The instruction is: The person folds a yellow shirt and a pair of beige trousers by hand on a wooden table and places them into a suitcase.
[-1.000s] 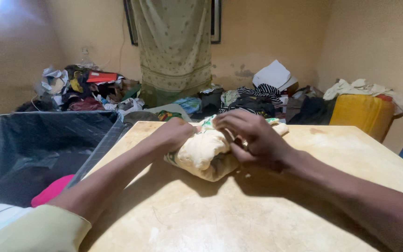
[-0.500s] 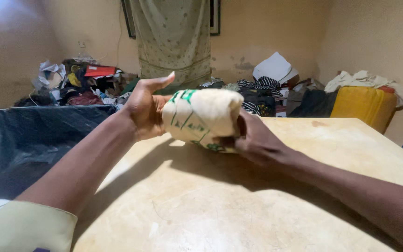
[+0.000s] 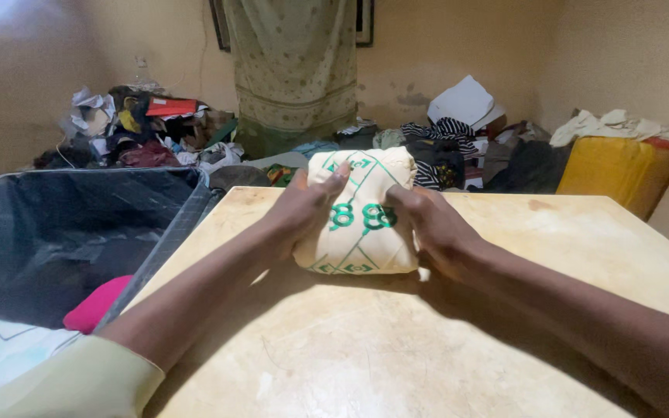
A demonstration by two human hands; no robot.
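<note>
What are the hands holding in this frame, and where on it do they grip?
A folded cream cloth bundle with green patterning, held between both hands: the left hand on its left side, the right hand on its right side, its base at the wooden table.

In front of me is a wooden table, pale and scratched. At my left side stands an open dark suitcase, and a pink cloth lies inside it near the table edge. Behind, along the wall, I see a heap of clothes and papers. A dotted curtain hangs in the middle. At the right stands a yellow jerrycan with cloths on top.
</note>
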